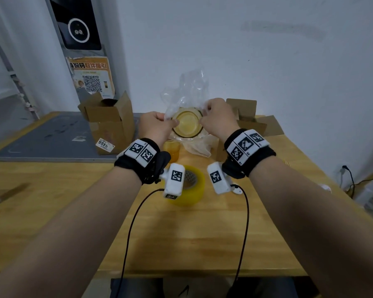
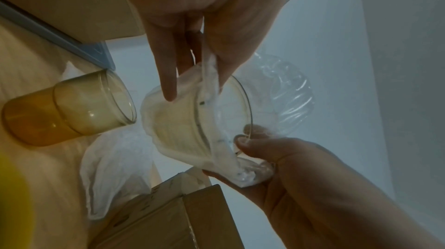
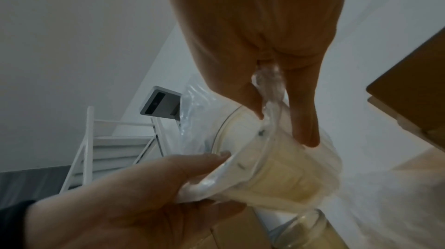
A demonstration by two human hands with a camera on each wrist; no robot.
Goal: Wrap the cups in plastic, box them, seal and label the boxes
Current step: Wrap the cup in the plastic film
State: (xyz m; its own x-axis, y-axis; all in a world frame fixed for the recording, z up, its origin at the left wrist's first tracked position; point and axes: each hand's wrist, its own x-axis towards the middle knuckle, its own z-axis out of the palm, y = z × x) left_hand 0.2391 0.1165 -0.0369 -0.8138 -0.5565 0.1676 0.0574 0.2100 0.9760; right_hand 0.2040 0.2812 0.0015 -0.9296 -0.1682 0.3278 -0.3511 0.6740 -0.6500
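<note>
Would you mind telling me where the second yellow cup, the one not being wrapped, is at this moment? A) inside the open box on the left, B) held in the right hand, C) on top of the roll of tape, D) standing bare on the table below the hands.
D: the second cup stands unwrapped on the wooden table, while both hands pinch the plastic around the other cup.

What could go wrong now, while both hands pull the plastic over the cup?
The held cup is off the table, gripped only through thin plastic by the left hand and right hand; it might slip. The second cup stands just below and could be knocked.
</note>
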